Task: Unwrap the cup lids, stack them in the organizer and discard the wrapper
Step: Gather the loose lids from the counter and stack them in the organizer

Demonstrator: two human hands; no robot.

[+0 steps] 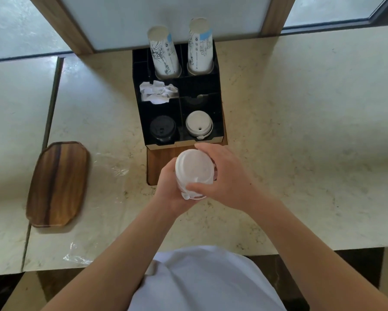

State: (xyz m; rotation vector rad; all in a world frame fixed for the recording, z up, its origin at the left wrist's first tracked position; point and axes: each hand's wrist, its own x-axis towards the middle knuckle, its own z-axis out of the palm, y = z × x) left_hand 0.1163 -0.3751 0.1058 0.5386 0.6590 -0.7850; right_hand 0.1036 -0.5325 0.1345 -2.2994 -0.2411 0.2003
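A: What do the hands hold?

B: A stack of white lids [194,169], round and domed, the top one facing the camera; the left hand [171,189] cups the stack from below and the side, fingers curled round it; the right hand [222,176] wraps it from the other side, thumb across the lower rim.

A: And where is it?

B: Above the stone counter [289,122], just in front of the black organizer [141,122]; its front right compartment has white lids [199,125], the front left black lids [162,129]; crumpled paper [158,92] lies behind, and two sleeves of paper cups [164,52] stand at the back.

A: The wrapper?

B: Clear plastic film [112,164] lies on the counter beside a wooden tray [58,185].
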